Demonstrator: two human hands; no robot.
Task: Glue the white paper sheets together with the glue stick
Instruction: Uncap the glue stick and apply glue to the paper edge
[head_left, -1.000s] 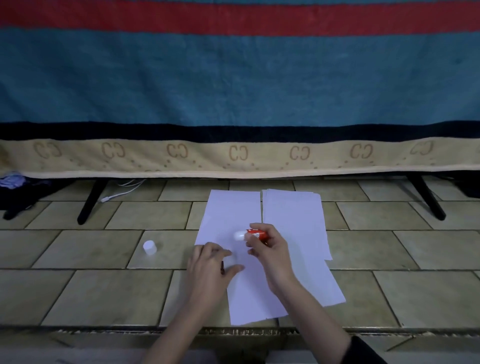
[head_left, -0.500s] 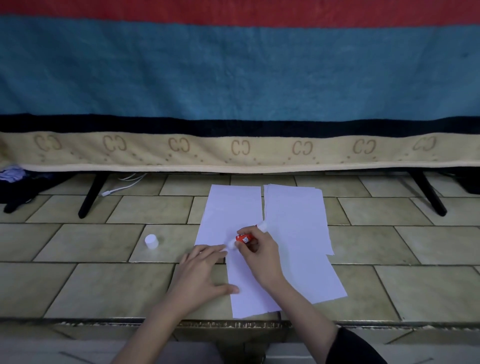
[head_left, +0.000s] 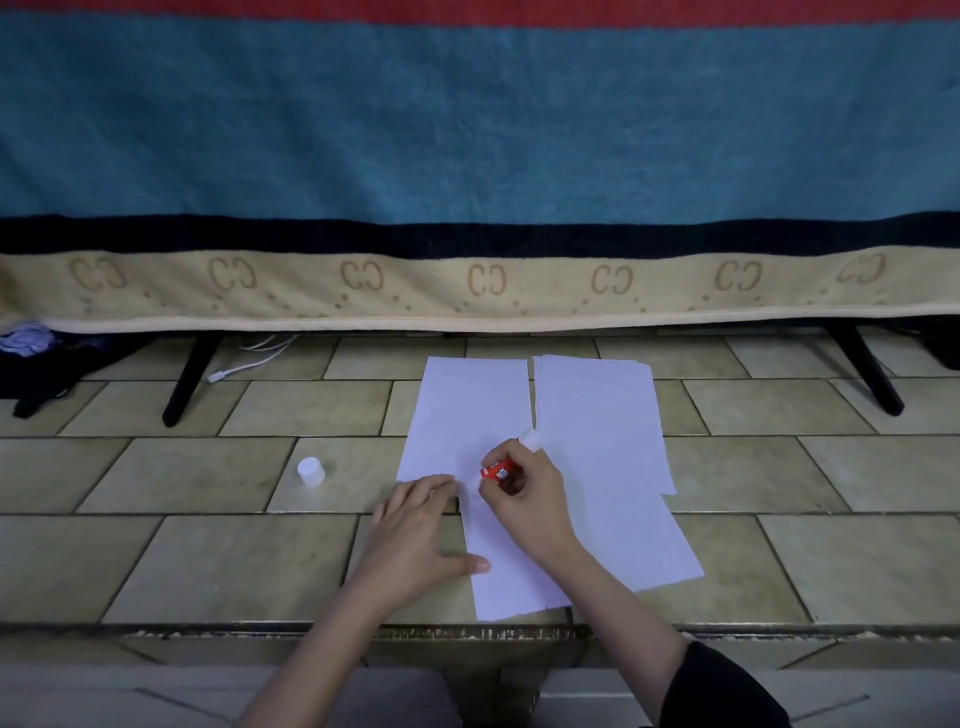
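White paper sheets (head_left: 470, 410) lie on the tiled floor (head_left: 208, 545), and right over them the right hand (head_left: 524, 499) has its fingers curled tight around the glue stick (head_left: 500, 469), thumb and forefinger pinching the orange-red barrel. The stick's long axis runs on a diagonal: its white base end pokes up and away to the right past the knuckles, while the working end slants down to the left, onto the paper just beside the left fingertips. Whether the glue tip actually touches the sheet is too small to tell. White lettering shows on the orange label, but it cannot be read. The left hand (head_left: 421, 535) lies flat, fingers straight and slightly spread, palm down, pressing the near-left corner area of the left sheet, with the thumb stretched out to the right onto the lower sheet (head_left: 511, 582) that runs toward the floor's near edge. A second stack of sheets (head_left: 597, 415) sits just beside the left sheet, on its right, a thin gap of tile between them, and another sheet (head_left: 654, 545) angles out below it. The white cap (head_left: 311, 471) stands upright on a tile well to the left of the papers, apart from both hands. Behind it all hangs a striped blanket (head_left: 467, 156) in red, teal and black, its beige border printed with repeated "CC" marks.
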